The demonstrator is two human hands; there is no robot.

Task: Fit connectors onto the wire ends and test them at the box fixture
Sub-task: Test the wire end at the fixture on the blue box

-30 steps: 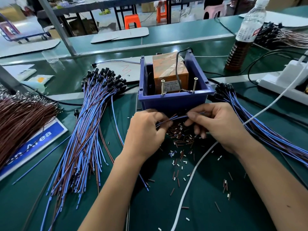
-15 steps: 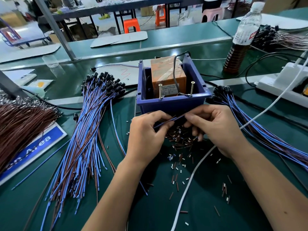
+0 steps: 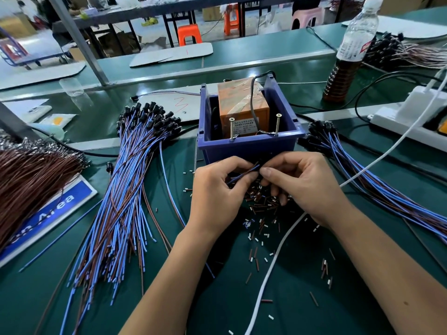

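Hands (image 3: 261,187) closer together than before (wire (image 3: 244,174) pinched)

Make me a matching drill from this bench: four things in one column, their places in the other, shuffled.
Things:
1. bottle
2. blue bin
3. brown wire bundle
4. white cable

Places:
A. far left edge of the bench
B. just beyond both hands
C. back right
D. running under the right forearm

Pairs: 1-C, 2-B, 3-A, 4-D
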